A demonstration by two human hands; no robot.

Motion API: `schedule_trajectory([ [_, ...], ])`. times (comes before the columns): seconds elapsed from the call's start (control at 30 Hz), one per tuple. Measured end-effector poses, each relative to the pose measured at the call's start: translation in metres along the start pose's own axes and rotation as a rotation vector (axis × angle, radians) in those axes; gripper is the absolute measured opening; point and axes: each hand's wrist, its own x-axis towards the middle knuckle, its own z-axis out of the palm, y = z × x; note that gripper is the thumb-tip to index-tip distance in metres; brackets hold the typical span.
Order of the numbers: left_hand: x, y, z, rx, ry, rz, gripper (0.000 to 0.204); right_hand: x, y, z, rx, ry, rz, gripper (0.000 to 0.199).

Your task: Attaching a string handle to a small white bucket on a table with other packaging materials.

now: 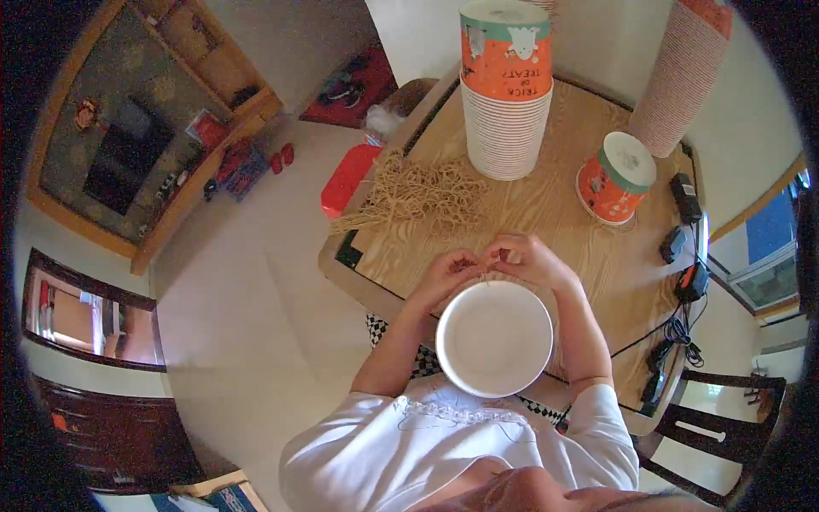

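Observation:
A round white paper bucket [495, 340] stands with its open mouth toward me at the near table edge, close against my body. At its far rim, my left hand [454, 271] and my right hand [522, 258] meet with fingertips pinched together. A thin strand of tan twine [486, 276] shows between them; most of it is hidden by the fingers. Just beyond my left hand lies a tangled heap of tan twine [422, 194]. Farther off, a tall stack of paper buckets [508, 128] stands upside down, its top one orange and green.
A smaller orange bucket stack [616, 183] stands at the right, with a tall leaning stack [682, 77] behind it. Black adapters and cables [678, 328] run along the right table edge. A red plastic container [348, 181] sits at the left edge. A dark chair [717, 427] is near right.

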Motion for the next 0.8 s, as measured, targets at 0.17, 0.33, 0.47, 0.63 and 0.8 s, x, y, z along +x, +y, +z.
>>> schedule_trajectory([
  [0.17, 0.000, 0.003, -0.002, 0.005, -0.014, 0.111, 0.014, 0.003, -0.006, -0.001, -0.096, -0.018, -0.087, 0.018],
  [0.33, 0.001, 0.004, 0.001, -0.008, -0.009, 0.055, 0.013, 0.003, 0.003, 0.000, -0.125, -0.019, -0.183, 0.014],
  [0.47, 0.004, -0.007, 0.001, 0.083, 0.043, 0.073, 0.011, 0.003, -0.001, 0.000, -0.053, -0.097, -0.228, 0.008],
  [0.63, 0.005, -0.018, -0.005, 0.153, 0.053, 0.123, 0.012, -0.002, -0.006, -0.003, 0.014, -0.228, -0.211, 0.006],
  [0.8, 0.000, -0.024, -0.010, 0.082, 0.022, 0.118, 0.015, -0.010, -0.049, -0.009, 0.034, -0.182, 0.012, 0.015],
])
